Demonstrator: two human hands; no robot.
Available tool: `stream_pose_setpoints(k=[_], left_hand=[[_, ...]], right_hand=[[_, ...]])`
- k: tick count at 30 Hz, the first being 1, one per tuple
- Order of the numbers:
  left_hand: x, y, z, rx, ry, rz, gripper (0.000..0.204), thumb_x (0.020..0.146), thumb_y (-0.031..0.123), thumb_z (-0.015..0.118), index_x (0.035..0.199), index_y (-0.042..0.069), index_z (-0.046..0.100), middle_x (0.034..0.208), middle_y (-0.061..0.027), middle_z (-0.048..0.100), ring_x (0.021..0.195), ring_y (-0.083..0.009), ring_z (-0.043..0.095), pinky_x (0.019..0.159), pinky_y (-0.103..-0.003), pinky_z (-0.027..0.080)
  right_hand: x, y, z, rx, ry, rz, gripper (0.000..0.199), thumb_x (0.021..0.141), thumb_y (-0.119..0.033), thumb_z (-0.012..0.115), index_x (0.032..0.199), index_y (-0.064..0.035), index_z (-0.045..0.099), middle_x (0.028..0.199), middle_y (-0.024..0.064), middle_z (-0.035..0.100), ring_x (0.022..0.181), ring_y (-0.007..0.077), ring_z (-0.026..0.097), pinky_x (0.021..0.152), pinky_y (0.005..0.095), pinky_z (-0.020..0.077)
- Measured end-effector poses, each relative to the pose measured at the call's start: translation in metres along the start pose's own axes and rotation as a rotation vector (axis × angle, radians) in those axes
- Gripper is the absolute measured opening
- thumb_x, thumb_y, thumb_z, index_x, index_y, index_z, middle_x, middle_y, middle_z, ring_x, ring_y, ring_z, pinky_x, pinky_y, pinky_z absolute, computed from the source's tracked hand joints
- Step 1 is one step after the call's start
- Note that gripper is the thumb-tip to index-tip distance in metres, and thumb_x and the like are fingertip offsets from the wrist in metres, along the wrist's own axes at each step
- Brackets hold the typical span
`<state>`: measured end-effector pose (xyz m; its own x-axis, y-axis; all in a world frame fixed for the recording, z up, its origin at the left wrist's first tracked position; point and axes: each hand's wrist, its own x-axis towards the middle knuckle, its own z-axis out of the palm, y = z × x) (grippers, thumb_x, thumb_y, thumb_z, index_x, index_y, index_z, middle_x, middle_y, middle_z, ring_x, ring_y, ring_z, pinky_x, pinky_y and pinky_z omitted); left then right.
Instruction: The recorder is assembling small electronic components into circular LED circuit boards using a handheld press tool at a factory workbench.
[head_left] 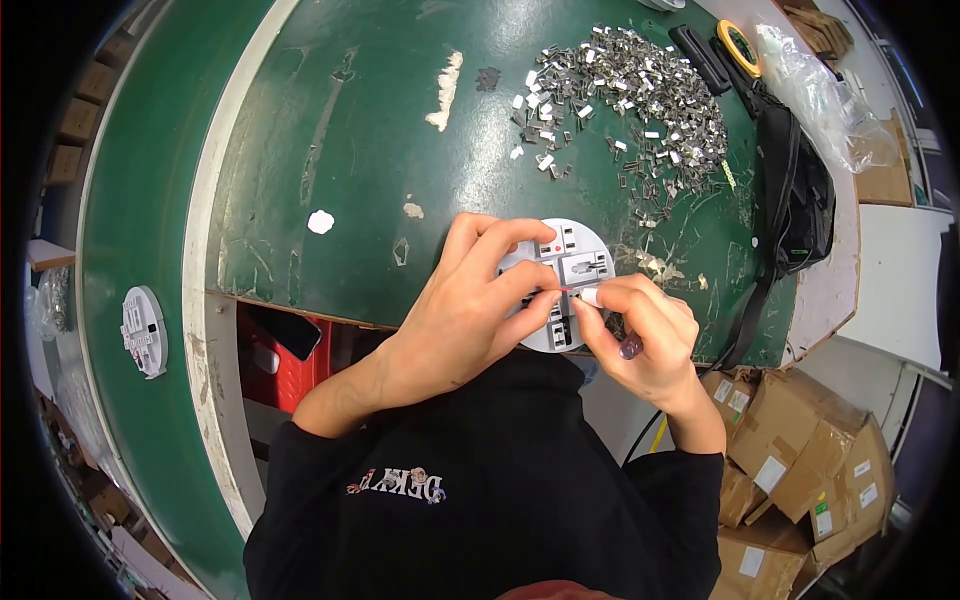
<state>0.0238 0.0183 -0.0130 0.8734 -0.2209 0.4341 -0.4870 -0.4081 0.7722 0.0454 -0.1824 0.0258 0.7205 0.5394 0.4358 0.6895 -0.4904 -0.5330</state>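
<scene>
A round white disc (597,240) with several raised sockets and small dark metal parts lies at the table's front edge, partly covered by my hands. My left hand (470,290) reaches over its left side, with thumb and index finger closed together above the middle. Close to those fingertips shows a thin red strip (567,290), too small to name. My right hand (645,335) is closed around a thin tool with a dark rounded handle end (631,346); its working end is hidden. Something white (588,296) sits at the right index fingertip.
A heap of small metal clips and white pieces (640,100) spreads over the far right of the green table (380,200). A black bag (795,190) and a yellow tape roll (738,48) lie beyond it. Another white disc (145,330) rests at left; cardboard boxes (800,440) stand at lower right.
</scene>
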Motion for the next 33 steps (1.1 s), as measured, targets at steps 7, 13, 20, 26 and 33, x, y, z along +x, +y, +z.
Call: stream_pose_setpoints(k=[7,13,20,26,33], left_hand=[[-0.004,-0.002,-0.001,-0.039,0.039,-0.018,0.019,0.075,-0.002,0.073,0.092,0.006,0.068,0.125,-0.0079,0.059,0.102,-0.0234,0.048,0.082,-0.029,0.045],[-0.007,-0.005,0.001,-0.073,0.15,0.0,0.021,0.071,-0.006,0.075,0.089,0.004,0.07,0.118,-0.0078,0.063,0.098,-0.0204,0.053,0.076,-0.027,0.048],[-0.009,-0.002,0.002,-0.076,0.176,-0.044,0.019,0.071,-0.007,0.075,0.087,0.001,0.069,0.111,-0.0078,0.066,0.091,-0.0192,0.057,0.072,-0.027,0.05],[-0.005,-0.002,0.003,-0.046,0.195,-0.059,0.019,0.071,-0.007,0.074,0.088,0.0,0.069,0.108,-0.0071,0.067,0.088,-0.019,0.059,0.07,-0.028,0.05],[-0.007,-0.007,0.003,0.001,0.187,-0.023,0.019,0.074,-0.004,0.072,0.09,0.002,0.064,0.107,-0.0066,0.063,0.085,-0.0208,0.058,0.072,-0.029,0.05]], right_hand=[[0.017,0.002,-0.014,-0.061,-0.195,-0.045,0.019,0.074,0.005,0.075,0.087,-0.0013,0.063,0.082,0.0068,0.066,0.054,0.0162,0.049,0.047,0.0257,0.039],[0.032,0.009,-0.016,-0.151,-0.384,-0.139,0.017,0.076,0.002,0.072,0.089,-0.0022,0.061,0.085,0.0056,0.064,0.056,0.0187,0.052,0.049,0.027,0.041],[0.04,0.002,-0.015,-0.21,-0.465,-0.117,0.016,0.078,0.002,0.07,0.09,-0.0026,0.061,0.084,0.0058,0.062,0.056,0.0207,0.052,0.05,0.0289,0.0422],[0.056,-0.003,-0.013,-0.241,-0.611,-0.085,0.015,0.078,0.002,0.069,0.09,-0.0022,0.06,0.083,0.0065,0.06,0.055,0.022,0.05,0.05,0.0303,0.0423],[0.061,0.004,-0.016,-0.005,-0.641,0.046,0.018,0.076,0.005,0.067,0.091,-0.0019,0.059,0.083,0.0075,0.059,0.057,0.023,0.051,0.052,0.0323,0.0428]])
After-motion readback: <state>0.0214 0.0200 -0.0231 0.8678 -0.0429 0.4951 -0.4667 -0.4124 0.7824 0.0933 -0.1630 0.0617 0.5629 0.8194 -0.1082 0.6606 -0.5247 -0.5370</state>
